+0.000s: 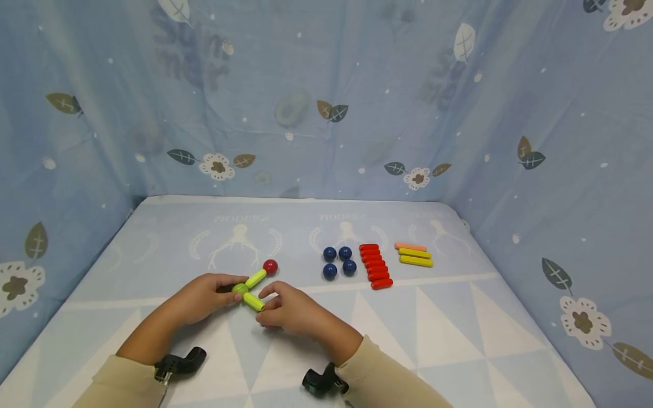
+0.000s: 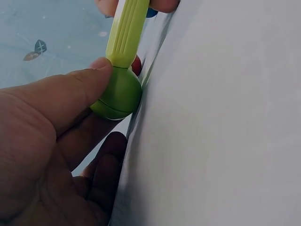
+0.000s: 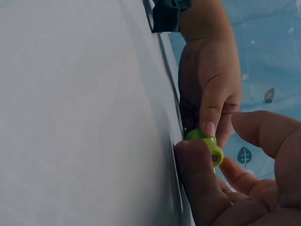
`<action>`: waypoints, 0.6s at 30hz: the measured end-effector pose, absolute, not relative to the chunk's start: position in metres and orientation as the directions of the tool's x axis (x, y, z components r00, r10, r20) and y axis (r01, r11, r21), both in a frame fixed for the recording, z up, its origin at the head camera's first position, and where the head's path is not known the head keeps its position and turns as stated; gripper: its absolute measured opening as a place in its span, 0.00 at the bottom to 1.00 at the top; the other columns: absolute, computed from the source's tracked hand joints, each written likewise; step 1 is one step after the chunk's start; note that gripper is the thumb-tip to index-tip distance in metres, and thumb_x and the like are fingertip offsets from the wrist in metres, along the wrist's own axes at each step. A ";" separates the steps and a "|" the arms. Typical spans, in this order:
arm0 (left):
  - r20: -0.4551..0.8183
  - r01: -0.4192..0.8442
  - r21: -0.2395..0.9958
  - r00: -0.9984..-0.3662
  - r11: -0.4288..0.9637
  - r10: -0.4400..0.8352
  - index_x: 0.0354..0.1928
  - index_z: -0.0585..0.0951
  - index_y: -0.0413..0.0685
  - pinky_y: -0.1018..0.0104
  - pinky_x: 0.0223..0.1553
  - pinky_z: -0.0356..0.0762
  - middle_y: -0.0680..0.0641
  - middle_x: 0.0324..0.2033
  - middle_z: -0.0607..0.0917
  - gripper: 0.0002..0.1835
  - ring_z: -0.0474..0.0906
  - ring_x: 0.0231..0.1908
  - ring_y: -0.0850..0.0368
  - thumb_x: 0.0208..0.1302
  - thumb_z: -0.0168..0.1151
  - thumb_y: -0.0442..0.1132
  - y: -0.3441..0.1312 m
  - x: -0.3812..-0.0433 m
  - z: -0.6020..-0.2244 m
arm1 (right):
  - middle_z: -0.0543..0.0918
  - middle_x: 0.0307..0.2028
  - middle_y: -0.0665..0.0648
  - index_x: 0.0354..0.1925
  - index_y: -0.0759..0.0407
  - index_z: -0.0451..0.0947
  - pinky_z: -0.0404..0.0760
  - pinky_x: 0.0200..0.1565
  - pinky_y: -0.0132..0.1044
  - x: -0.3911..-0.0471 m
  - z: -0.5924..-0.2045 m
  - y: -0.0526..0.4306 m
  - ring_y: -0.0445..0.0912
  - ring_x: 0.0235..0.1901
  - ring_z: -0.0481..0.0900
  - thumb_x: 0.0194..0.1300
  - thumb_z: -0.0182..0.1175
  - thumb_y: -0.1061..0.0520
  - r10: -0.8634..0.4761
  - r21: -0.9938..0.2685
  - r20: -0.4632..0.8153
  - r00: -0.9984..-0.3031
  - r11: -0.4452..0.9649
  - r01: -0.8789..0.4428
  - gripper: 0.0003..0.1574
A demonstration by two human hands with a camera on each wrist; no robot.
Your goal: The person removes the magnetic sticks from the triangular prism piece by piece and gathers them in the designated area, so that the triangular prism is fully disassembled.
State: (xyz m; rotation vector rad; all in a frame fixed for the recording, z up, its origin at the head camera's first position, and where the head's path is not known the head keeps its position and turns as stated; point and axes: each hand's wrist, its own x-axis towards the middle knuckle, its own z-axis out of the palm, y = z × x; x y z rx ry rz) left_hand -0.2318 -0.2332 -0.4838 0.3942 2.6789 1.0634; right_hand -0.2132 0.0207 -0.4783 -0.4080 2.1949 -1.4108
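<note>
My left hand point(image 1: 204, 297) pinches a green ball point(image 1: 240, 289) between thumb and fingers, just above the tabletop or on it. Two yellow-green toy rods join that ball in a V. The far rod point(image 1: 255, 278) ends at a red ball point(image 1: 270, 267); the near rod point(image 1: 253, 301) points toward my right hand point(image 1: 296, 311). Around its free end, the right thumb and fingers are spread apart. In the right wrist view this rod end point(image 3: 215, 157) shows a grey centre, with one fingertip close beside it; contact is unclear. The left wrist view shows the ribbed rod point(image 2: 127, 35) meeting the ball.
Right of the hands, several dark blue balls point(image 1: 330, 271) sit in a cluster. Beside them lies a column of several red rods point(image 1: 374, 263). Farther right are two yellow rods point(image 1: 415, 261) and one pink rod point(image 1: 410, 247). Blue patterned cloth point(image 1: 291, 113) encloses the table.
</note>
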 end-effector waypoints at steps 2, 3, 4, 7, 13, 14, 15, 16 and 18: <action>-0.112 0.163 0.701 -0.936 0.694 0.333 0.67 0.83 0.56 0.41 0.62 0.77 0.45 0.62 0.85 0.26 0.80 0.61 0.48 0.69 0.70 0.53 -0.233 -0.232 -0.484 | 0.88 0.37 0.48 0.56 0.47 0.78 0.82 0.38 0.35 -0.213 -0.479 0.020 0.42 0.34 0.87 0.66 0.73 0.55 -0.514 -0.925 -0.235 -0.825 0.380 0.027 0.22; -0.111 0.161 0.709 -0.936 0.687 0.334 0.67 0.83 0.56 0.44 0.60 0.78 0.46 0.60 0.86 0.26 0.81 0.59 0.50 0.68 0.71 0.52 -0.233 -0.231 -0.484 | 0.87 0.37 0.48 0.56 0.47 0.79 0.83 0.39 0.35 -0.213 -0.480 0.019 0.42 0.34 0.87 0.66 0.73 0.56 -0.514 -0.933 -0.229 -0.827 0.358 0.036 0.22; -0.111 0.158 0.718 -0.935 0.678 0.336 0.66 0.84 0.56 0.47 0.58 0.80 0.47 0.59 0.86 0.26 0.82 0.57 0.53 0.68 0.71 0.52 -0.233 -0.231 -0.484 | 0.87 0.37 0.50 0.56 0.48 0.79 0.84 0.40 0.35 -0.213 -0.480 0.019 0.42 0.34 0.88 0.67 0.72 0.57 -0.513 -0.944 -0.220 -0.830 0.327 0.048 0.21; -0.108 0.167 0.747 -0.924 0.643 0.366 0.65 0.84 0.54 0.54 0.51 0.82 0.49 0.55 0.88 0.26 0.83 0.51 0.57 0.67 0.72 0.51 -0.233 -0.230 -0.484 | 0.86 0.37 0.54 0.55 0.51 0.82 0.87 0.43 0.36 -0.212 -0.480 0.018 0.43 0.36 0.88 0.68 0.70 0.61 -0.493 -0.970 -0.202 -0.846 0.218 0.105 0.19; -0.104 0.176 0.758 -0.917 0.628 0.384 0.63 0.85 0.54 0.58 0.48 0.81 0.50 0.54 0.88 0.25 0.83 0.48 0.58 0.65 0.74 0.51 -0.233 -0.229 -0.484 | 0.86 0.39 0.57 0.56 0.54 0.85 0.88 0.46 0.35 -0.213 -0.479 0.015 0.42 0.37 0.89 0.72 0.65 0.64 -0.475 -0.981 -0.192 -0.858 0.120 0.153 0.16; -0.102 0.179 0.755 -0.918 0.631 0.382 0.63 0.86 0.54 0.58 0.48 0.81 0.50 0.54 0.88 0.25 0.83 0.49 0.58 0.65 0.74 0.51 -0.232 -0.229 -0.483 | 0.85 0.40 0.56 0.55 0.53 0.86 0.87 0.45 0.34 -0.213 -0.478 0.015 0.41 0.38 0.88 0.71 0.66 0.62 -0.472 -0.981 -0.188 -0.861 0.141 0.136 0.16; -0.098 0.184 0.751 -0.919 0.634 0.382 0.63 0.86 0.54 0.58 0.48 0.81 0.50 0.54 0.88 0.25 0.83 0.49 0.58 0.65 0.74 0.51 -0.232 -0.230 -0.483 | 0.85 0.40 0.54 0.54 0.51 0.86 0.87 0.44 0.34 -0.213 -0.478 0.015 0.40 0.38 0.87 0.70 0.68 0.61 -0.470 -0.980 -0.179 -0.864 0.166 0.113 0.15; -0.093 0.191 0.747 -0.919 0.637 0.384 0.62 0.86 0.55 0.58 0.49 0.80 0.50 0.55 0.88 0.25 0.82 0.49 0.58 0.65 0.74 0.52 -0.232 -0.230 -0.483 | 0.85 0.41 0.53 0.53 0.50 0.87 0.86 0.43 0.33 -0.213 -0.478 0.015 0.40 0.39 0.85 0.69 0.70 0.59 -0.465 -0.977 -0.171 -0.869 0.192 0.090 0.14; -0.087 0.202 0.745 -0.915 0.636 0.393 0.62 0.86 0.56 0.58 0.49 0.80 0.49 0.56 0.88 0.25 0.81 0.50 0.57 0.64 0.75 0.52 -0.231 -0.230 -0.483 | 0.85 0.43 0.49 0.49 0.47 0.88 0.83 0.41 0.33 -0.213 -0.478 0.016 0.40 0.41 0.82 0.66 0.73 0.56 -0.442 -0.964 -0.148 -0.885 0.264 0.029 0.13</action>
